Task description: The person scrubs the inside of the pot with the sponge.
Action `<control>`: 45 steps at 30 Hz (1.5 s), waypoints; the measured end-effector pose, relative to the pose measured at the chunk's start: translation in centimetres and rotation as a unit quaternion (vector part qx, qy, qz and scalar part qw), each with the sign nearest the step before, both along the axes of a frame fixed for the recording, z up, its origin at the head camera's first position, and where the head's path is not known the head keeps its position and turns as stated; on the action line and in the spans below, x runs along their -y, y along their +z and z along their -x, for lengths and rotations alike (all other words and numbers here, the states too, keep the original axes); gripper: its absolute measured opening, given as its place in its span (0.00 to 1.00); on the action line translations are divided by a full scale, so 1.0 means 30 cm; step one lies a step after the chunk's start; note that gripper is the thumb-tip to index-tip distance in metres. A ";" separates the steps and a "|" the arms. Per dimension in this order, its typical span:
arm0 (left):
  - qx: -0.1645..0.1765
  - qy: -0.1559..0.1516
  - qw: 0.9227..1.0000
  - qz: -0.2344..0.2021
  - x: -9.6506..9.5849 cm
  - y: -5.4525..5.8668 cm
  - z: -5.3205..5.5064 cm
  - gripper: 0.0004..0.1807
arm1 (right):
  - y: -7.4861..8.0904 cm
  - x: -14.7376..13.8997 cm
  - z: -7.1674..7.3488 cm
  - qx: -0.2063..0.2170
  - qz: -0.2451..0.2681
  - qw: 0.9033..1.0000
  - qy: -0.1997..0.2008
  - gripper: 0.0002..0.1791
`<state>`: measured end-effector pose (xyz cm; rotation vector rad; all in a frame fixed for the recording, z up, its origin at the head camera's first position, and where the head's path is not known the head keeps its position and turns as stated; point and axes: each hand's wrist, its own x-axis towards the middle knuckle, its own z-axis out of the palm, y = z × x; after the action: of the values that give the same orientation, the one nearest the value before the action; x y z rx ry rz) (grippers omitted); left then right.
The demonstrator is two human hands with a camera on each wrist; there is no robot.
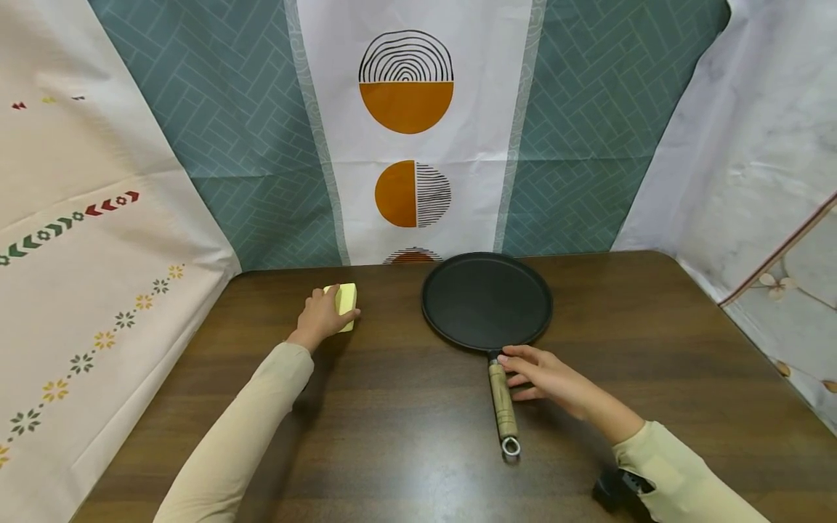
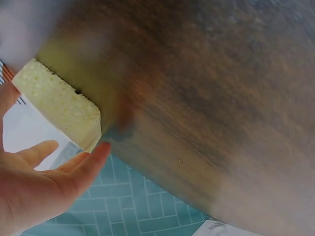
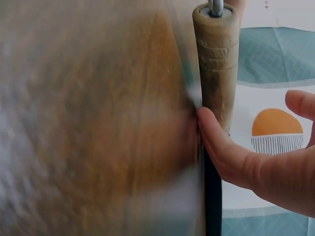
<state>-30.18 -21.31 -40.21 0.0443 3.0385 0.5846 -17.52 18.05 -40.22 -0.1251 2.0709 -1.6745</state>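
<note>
A pale yellow sponge [image 1: 347,299] sits on the brown table at the far left. Over it my left hand [image 1: 320,317] spreads its fingers, thumb by one end of the sponge and a fingertip at the opposite corner in the left wrist view. A round, flat black griddle pan [image 1: 487,301] lies right of centre, its wooden handle [image 1: 502,399] pointing toward me and ending in a metal ring. My right hand [image 1: 546,374] is beside the handle's upper end. In the right wrist view one fingertip [image 3: 206,118] is right at the handle, while the thumb stands away from it.
The table [image 1: 392,436] has a dark wood surface. A teal and white patterned cloth [image 1: 255,218] hangs along its back edge. Light cloths drape down at the left [image 1: 98,254] and right [image 1: 739,181]. A small black device shows under the right sleeve [image 1: 680,472].
</note>
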 end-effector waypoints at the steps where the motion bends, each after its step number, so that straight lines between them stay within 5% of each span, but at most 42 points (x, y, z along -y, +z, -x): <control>1: 0.000 0.001 1.000 0.002 0.000 -0.002 0.001 0.44 | -0.001 0.002 -0.003 0.001 0.002 1.000 0.002 0.39; 20: -0.002 0.019 0.999 0.040 -0.030 -0.030 -0.002 0.38 | -0.022 0.027 -0.043 -0.019 0.011 1.000 0.016 0.42; 33: -0.028 -0.014 0.999 0.033 -0.064 -0.027 -0.016 0.36 | -0.030 0.025 -0.033 -0.010 0.019 1.000 0.018 0.41; 45: -0.044 -0.038 0.998 0.005 -0.146 0.017 -0.015 0.35 | -0.025 0.024 -0.022 -0.009 0.016 1.000 0.022 0.37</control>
<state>-29.74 -16.93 -39.70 0.1893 3.1071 0.5782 -16.85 17.34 -40.96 -0.1950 2.0394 -1.6872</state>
